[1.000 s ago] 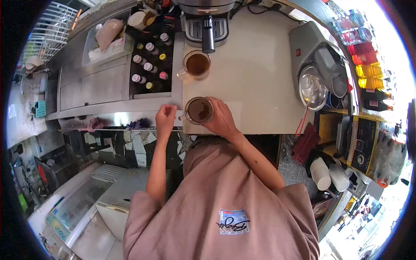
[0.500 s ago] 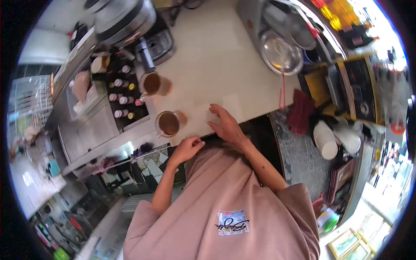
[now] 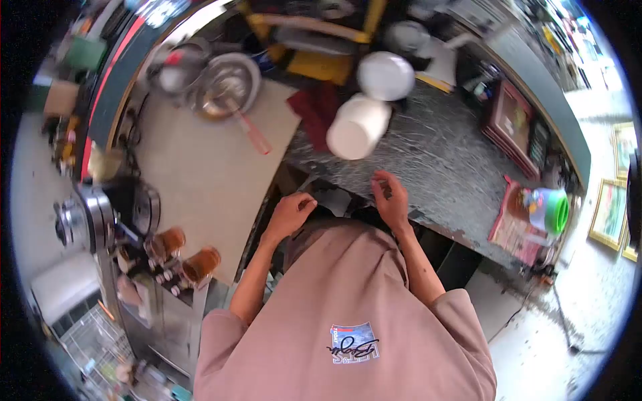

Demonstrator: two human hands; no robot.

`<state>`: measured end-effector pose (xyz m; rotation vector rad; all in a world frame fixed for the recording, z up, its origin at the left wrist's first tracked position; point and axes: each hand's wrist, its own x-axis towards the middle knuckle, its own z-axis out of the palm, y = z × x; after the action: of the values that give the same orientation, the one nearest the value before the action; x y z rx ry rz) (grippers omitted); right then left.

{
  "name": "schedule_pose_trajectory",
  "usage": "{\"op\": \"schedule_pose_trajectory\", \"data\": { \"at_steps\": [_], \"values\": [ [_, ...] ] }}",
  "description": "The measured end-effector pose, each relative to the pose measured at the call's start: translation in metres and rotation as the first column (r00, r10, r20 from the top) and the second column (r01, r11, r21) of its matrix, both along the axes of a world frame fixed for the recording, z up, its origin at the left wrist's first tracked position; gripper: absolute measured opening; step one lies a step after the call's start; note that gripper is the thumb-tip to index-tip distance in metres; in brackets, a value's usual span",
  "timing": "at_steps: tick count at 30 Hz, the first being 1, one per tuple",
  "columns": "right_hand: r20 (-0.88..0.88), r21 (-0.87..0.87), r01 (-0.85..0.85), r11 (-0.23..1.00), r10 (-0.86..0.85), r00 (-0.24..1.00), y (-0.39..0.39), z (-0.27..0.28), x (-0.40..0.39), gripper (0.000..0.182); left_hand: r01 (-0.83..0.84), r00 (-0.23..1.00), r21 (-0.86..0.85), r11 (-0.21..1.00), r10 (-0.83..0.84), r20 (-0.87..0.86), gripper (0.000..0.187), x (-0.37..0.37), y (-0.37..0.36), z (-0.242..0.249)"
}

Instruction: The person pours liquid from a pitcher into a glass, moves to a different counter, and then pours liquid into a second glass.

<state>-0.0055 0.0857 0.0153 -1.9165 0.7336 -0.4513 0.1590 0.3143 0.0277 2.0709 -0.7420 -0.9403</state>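
Note:
Both hands hang in front of my waist, near the front edge of the dark marbled counter (image 3: 461,174). My left hand (image 3: 291,212) is loosely curled and holds nothing that I can see. My right hand (image 3: 391,200) has its thumb and fingers apart, with nothing between them, close to the counter's edge. Beyond it stand white stacked cups or containers (image 3: 358,130), slightly blurred. A dark red cloth (image 3: 317,113) lies beside them. Over on the left, two glass mugs of brown drink (image 3: 200,264) stand at the pale counter's end.
The pale countertop (image 3: 200,160) carries a metal bowl (image 3: 231,80) with a pink-handled utensil (image 3: 253,134). A coffee machine (image 3: 100,214) stands at the left. On the right are dark red folders (image 3: 511,127) and a green-lidded container (image 3: 552,210) on a reddish mat.
My view has swung right, from the pale counter and mugs to the dark counter. The right hand has moved from the pale counter's edge to the dark one. Both hands remain without objects.

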Motion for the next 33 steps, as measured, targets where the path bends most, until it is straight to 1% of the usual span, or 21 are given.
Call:
{"op": "schedule_pose_trajectory", "data": {
  "at_steps": [2, 5, 6, 9, 10, 11, 13, 15, 16, 17, 18, 19, 22, 24, 25, 26, 27, 28, 30, 31, 33],
  "values": [
    [0.015, -0.018, 0.165, 0.986, -0.164, 0.986, -0.029, -0.002, -0.036, 0.019, 0.068, 0.998, -0.035, 0.997, -0.069, -0.010, 0.023, -0.008, -0.046, 0.005],
    [0.003, -0.051, 0.337, 0.940, -0.338, 0.941, -0.068, -0.008, -0.095, 0.017, 0.160, 0.987, -0.070, 0.985, -0.162, -0.010, 0.020, -0.029, -0.112, 0.014],
    [0.052, -0.118, 0.423, 0.898, -0.420, 0.906, -0.078, -0.006, -0.111, 0.011, 0.187, 0.982, -0.068, 0.980, -0.188, 0.000, 0.019, -0.036, -0.132, 0.016],
    [0.056, -0.176, 0.596, 0.783, -0.597, 0.800, -0.109, -0.009, -0.179, 0.010, 0.269, 0.962, -0.137, 0.953, -0.258, 0.090, 0.020, -0.061, -0.182, 0.003],
    [0.066, -0.299, 0.633, 0.714, -0.646, 0.760, -0.118, -0.014, -0.206, 0.013, 0.304, 0.952, -0.139, 0.943, -0.294, 0.087, 0.020, -0.070, -0.196, 0.002],
    [0.063, -0.301, 0.657, 0.691, -0.673, 0.737, -0.127, -0.017, -0.233, 0.013, 0.337, 0.939, -0.126, 0.933, -0.322, 0.125, 0.019, -0.078, -0.209, 0.003],
    [0.105, -0.224, 0.858, 0.462, -0.864, 0.492, -0.142, -0.019, -0.285, 0.019, 0.399, 0.911, -0.111, 0.910, -0.380, 0.160, 0.019, -0.093, -0.230, 0.000],
    [0.174, -0.257, 0.923, 0.285, -0.926, 0.335, -0.161, -0.014, -0.337, 0.025, 0.438, 0.874, -0.088, 0.895, -0.401, 0.273, 0.017, -0.106, -0.245, -0.006],
    [0.187, -0.262, 0.941, 0.213, -0.946, 0.266, -0.172, -0.012, -0.361, 0.026, 0.456, 0.866, -0.089, 0.885, -0.419, 0.272, 0.017, -0.112, -0.252, -0.003],
    [0.200, -0.265, 0.954, 0.142, -0.959, 0.199, -0.185, -0.009, -0.384, 0.028, 0.448, 0.857, -0.034, 0.894, -0.418, 0.302, 0.017, -0.117, -0.258, 0.001],
    [0.222, -0.313, 0.944, 0.106, -0.958, 0.181, -0.200, -0.008, -0.408, 0.030, 0.434, 0.847, 0.024, 0.901, -0.416, 0.332, 0.017, -0.122, -0.262, 0.005],
    [0.246, -0.357, 0.931, 0.072, -0.954, 0.169, -0.217, -0.007, -0.429, 0.032, 0.442, 0.842, 0.025, 0.896, -0.425, 0.333, 0.017, -0.124, -0.263, 0.003],
    [0.220, -0.334, 0.942, 0.044, -0.968, 0.123, -0.265, 0.003, -0.465, 0.040, 0.475, 0.796, 0.094, 0.875, -0.473, 0.377, 0.019, -0.122, -0.266, 0.001],
    [0.158, -0.325, 0.943, 0.071, -0.979, 0.128, -0.304, 0.003, -0.484, 0.049, 0.448, 0.831, 0.087, 0.890, -0.450, 0.326, 0.021, -0.125, -0.268, 0.004],
    [0.154, -0.321, 0.944, 0.074, -0.980, 0.129, -0.332, -0.017, -0.511, 0.049, 0.446, 0.830, 0.093, 0.890, -0.451, 0.328, 0.021, -0.126, -0.269, 0.005],
    [0.188, -0.234, 0.968, 0.086, -0.973, 0.132, -0.364, -0.051, -0.549, 0.051, 0.442, 0.832, 0.096, 0.892, -0.448, 0.328, 0.021, -0.127, -0.270, 0.005],
    [0.220, -0.145, 0.984, 0.105, -0.966, 0.135, -0.376, -0.052, -0.547, 0.052, 0.434, 0.835, 0.100, 0.895, -0.441, 0.327, 0.022, -0.127, -0.269, 0.006],
    [0.218, -0.138, 0.983, 0.117, -0.965, 0.146, -0.382, -0.051, -0.547, 0.052, 0.422, 0.839, 0.105, 0.900, -0.432, 0.332, 0.022, -0.126, -0.267, 0.005],
    [0.178, 0.126, 0.955, 0.267, -0.954, 0.243, -0.398, -0.036, -0.544, 0.057, 0.434, 0.831, 0.074, 0.898, -0.431, 0.351, 0.021, -0.125, -0.267, 0.003],
    [0.180, 0.129, 0.952, 0.279, -0.950, 0.254, -0.412, -0.051, -0.557, 0.057, 0.422, 0.836, 0.075, 0.903, -0.420, 0.354, 0.021, -0.125, -0.267, 0.004],
    [0.127, 0.119, 0.872, 0.474, -0.879, 0.461, -0.431, -0.060, -0.569, 0.055, 0.417, 0.834, 0.087, 0.905, -0.419, 0.358, 0.021, -0.127, -0.267, 0.007]
  ]
}}
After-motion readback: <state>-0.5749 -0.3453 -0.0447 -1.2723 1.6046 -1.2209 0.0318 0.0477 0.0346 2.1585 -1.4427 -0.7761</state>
